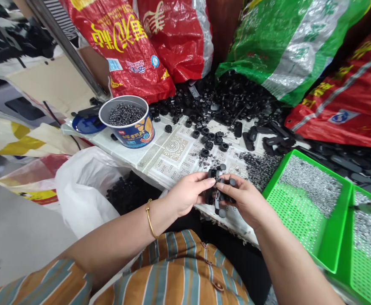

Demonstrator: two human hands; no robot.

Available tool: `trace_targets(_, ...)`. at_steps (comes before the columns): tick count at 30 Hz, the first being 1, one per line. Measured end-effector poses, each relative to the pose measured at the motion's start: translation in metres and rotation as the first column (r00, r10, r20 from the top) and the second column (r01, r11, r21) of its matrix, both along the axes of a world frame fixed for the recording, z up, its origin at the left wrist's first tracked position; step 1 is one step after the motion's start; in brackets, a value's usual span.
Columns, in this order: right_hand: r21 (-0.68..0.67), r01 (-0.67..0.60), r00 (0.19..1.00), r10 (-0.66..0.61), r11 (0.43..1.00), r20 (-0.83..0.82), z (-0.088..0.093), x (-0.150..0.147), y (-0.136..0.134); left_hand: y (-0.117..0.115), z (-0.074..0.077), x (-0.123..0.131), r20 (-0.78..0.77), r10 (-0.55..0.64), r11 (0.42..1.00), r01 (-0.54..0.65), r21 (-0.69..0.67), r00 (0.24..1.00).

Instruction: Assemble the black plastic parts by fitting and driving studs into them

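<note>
Both hands meet at the table's near edge around a black plastic part with round grey pads [217, 202]. My left hand [187, 194] is closed on its left side, thumb across the upper middle. From the right, my right hand [248, 199] pinches it, thumb pressed near the centre and the other fingers behind it. The fingers cover much of the part, and I cannot tell whether it is one piece or several joined. Just beyond it lie loose black round caps [209, 145] and a scatter of tiny dark pieces [263, 167].
A blue tub [137, 135] of small dark pieces stands at left. Two green trays [333, 250] with small shiny metal pieces are at right. Red bags [185, 42] and a green bag [252, 42] stand behind heaped black parts [236, 97]. A white sack [77, 190] hangs below the table's left edge.
</note>
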State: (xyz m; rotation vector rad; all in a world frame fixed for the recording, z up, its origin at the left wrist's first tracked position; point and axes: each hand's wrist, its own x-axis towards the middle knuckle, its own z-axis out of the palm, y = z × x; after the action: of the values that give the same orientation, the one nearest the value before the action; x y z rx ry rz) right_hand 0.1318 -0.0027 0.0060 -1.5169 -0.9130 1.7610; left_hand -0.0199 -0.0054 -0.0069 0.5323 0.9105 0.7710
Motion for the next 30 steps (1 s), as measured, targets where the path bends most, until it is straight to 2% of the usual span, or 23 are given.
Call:
trace_targets(7, -0.025, 0.031, 0.999, -0.031, 0.999, 0.015, 0.000, -0.001, 0.002, 0.002, 0.004, 0.004, -0.006, 0.010, 1.000, -0.010, 0.006, 1.000)
trace_targets(12, 0.041, 0.041, 0.997, -0.043, 0.998, 0.059, -0.001, -0.002, 0.002, 0.002, 0.006, 0.004, 0.031, 0.028, 1.000, -0.028, 0.002, 0.999)
trace_targets(17, 0.110, -0.015, 0.992, 0.001, 0.994, 0.125, -0.003, -0.001, 0.003, 0.001, -0.003, 0.002, 0.100, 0.024, 1.000, -0.026, 0.013, 0.995)
trace_targets(23, 0.176, -0.098, 0.988, 0.074, 0.980, 0.138, -0.004, 0.001, 0.005, 0.000, -0.009, 0.002, 0.155, 0.066, 0.997, -0.059, -0.048, 0.986)
trace_targets(30, 0.149, 0.001, 0.998, -0.010, 0.989, 0.062, -0.009, 0.001, 0.005, -0.002, -0.010, 0.006, 0.171, 0.109, 0.987, -0.086, -0.135, 0.979)
